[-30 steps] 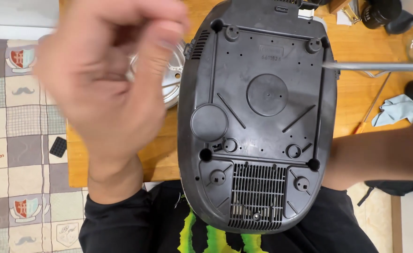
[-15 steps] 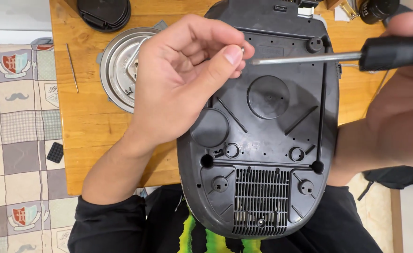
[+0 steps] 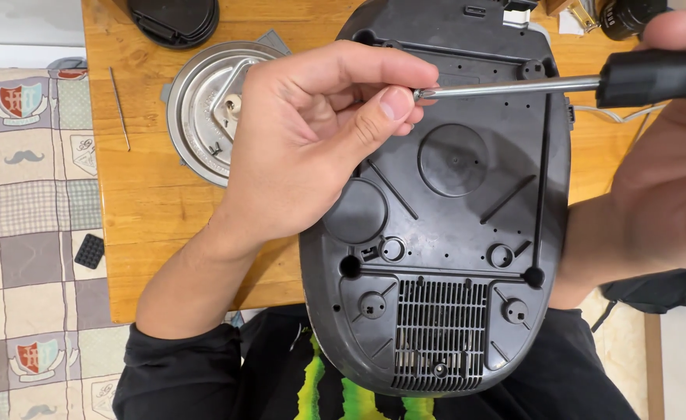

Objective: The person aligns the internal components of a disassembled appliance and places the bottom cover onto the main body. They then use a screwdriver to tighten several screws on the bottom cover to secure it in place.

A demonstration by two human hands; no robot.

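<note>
Since a moment ago the left hand [image 3: 304,148] has hardly shifted; it has stayed over the upturned appliance base [image 3: 444,210], with thumb and forefinger drawn together at the tip of the screwdriver [image 3: 561,82], and the shaft has tilted only a touch. Whether a screw sits in that pinch I cannot tell; the fingertips hide it. The other fingers curl loosely under the palm.

The right hand [image 3: 654,179] fills the far edge of the view, closed round the screwdriver's black handle, its thumb on top. The metal shaft runs nearly level from that handle across to the left fingertips, passing above the dark plastic underside.

Beneath both hands the appliance base lies bottom up, its vent grille [image 3: 440,334] towards the person's body and well below the left hand, a round raised disc [image 3: 452,159] just right of the left thumb. Behind the left hand's knuckles a round metal plate [image 3: 203,109] rests on the wooden table [image 3: 148,225], partly covered by the hand. Further out past the wrist side, a thin metal pin [image 3: 119,107] lies on the wood, and a black lid [image 3: 174,19] sits at the table's far edge. A small black square piece [image 3: 89,250] lies on the patterned floor mat [image 3: 24,233].
</note>
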